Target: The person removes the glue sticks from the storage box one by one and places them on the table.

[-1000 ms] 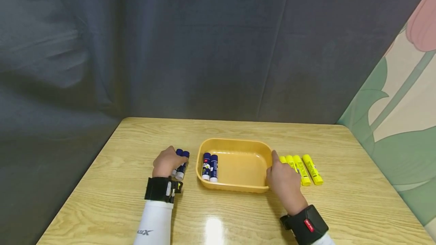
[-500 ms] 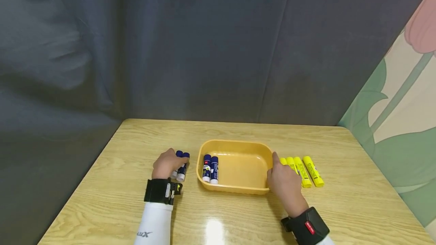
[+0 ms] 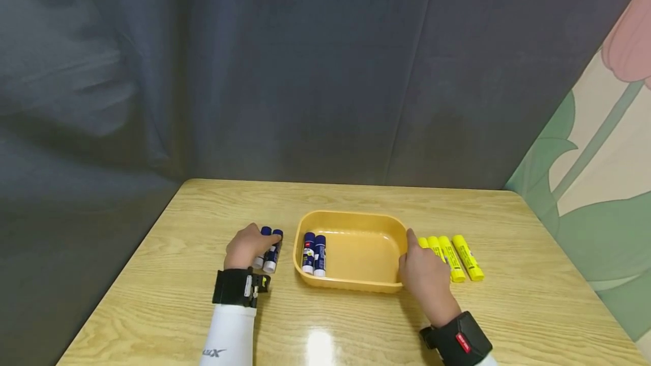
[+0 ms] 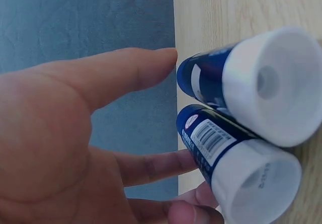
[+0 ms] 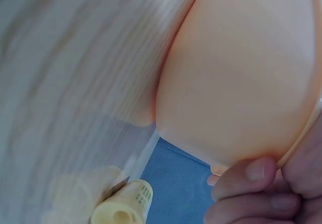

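Two blue-and-white glue sticks lie on the table at the left, the right one [image 3: 272, 254] slightly apart from the left one [image 3: 260, 258]. My left hand [image 3: 246, 246] spans them from above. In the left wrist view, the straight thumb [image 4: 156, 65] reaches the cap end of the upper stick [image 4: 216, 75], while fingers lie loosely along the lower stick [image 4: 216, 148]. A yellow tray [image 3: 356, 285] sits centrally, holding two more blue glue sticks [image 3: 313, 256]. At its right rim, my right hand [image 3: 426, 275] grips the wall, index finger stretched along the edge.
Several yellow stick-shaped tubes [image 3: 456, 260] lie side by side to the right of the tray, partly behind the right hand. A dark curtain [image 3: 315, 72] hangs behind the wooden table [image 3: 346, 326]. Flower-patterned fabric [image 3: 605, 196] borders the right side.
The left hand has shifted slightly left, and the gap between the two glue sticks beneath it looks a little wider. The right hand stays on the tray; the head view has tilted slightly.
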`<control>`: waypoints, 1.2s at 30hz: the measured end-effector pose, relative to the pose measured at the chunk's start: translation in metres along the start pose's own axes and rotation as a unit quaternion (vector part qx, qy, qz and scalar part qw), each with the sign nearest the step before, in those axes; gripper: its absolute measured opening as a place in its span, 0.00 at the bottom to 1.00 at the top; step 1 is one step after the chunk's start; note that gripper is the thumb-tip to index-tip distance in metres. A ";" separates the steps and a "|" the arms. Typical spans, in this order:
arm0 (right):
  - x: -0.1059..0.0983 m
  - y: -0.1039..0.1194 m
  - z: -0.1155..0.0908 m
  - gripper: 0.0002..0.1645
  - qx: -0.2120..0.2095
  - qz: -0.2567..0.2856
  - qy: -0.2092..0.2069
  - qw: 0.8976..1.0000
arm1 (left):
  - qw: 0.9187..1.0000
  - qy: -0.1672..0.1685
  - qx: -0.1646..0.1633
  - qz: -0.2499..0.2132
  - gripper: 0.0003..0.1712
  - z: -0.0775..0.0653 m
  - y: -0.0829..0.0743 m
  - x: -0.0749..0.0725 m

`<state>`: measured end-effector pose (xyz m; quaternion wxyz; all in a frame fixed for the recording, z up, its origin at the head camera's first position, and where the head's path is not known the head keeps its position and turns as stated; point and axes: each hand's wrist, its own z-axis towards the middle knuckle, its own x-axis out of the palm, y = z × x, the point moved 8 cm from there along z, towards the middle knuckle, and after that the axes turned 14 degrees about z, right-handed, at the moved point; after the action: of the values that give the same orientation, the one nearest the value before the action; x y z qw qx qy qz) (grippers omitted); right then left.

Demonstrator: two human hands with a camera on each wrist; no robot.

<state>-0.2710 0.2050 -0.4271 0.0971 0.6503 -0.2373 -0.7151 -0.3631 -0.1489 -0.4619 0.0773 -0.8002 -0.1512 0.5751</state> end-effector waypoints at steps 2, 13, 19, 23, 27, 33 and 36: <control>0.000 0.000 0.000 0.35 0.001 0.003 0.002 1.000 | 1.000 0.001 -0.001 -0.002 0.43 0.000 0.001 0.000; 0.001 0.002 0.000 0.35 0.004 0.012 0.008 1.000 | 1.000 0.005 -0.003 -0.011 0.43 0.001 0.005 0.000; 0.003 0.002 0.001 0.35 0.009 0.009 0.011 1.000 | 1.000 0.004 -0.007 -0.019 0.42 0.000 0.008 0.000; 0.003 0.002 0.001 0.35 0.011 0.008 0.014 1.000 | 1.000 -0.002 -0.008 -0.020 0.40 0.000 0.009 -0.002; 0.003 0.002 0.002 0.35 0.008 0.009 0.013 1.000 | 1.000 -0.011 -0.005 -0.025 0.35 -0.001 0.010 -0.004; 0.001 0.002 0.002 0.34 0.007 0.008 0.007 1.000 | 0.999 -0.026 0.007 -0.035 0.32 -0.002 0.007 -0.009; 0.001 0.001 0.001 0.35 0.010 0.011 0.009 1.000 | 0.999 -0.029 0.010 -0.037 0.31 -0.003 0.006 -0.010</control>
<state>-0.2724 0.2040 -0.4279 0.1006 0.6546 -0.2511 -0.7059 -0.3626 -0.1575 -0.4534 0.1021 -0.7766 -0.1769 0.5960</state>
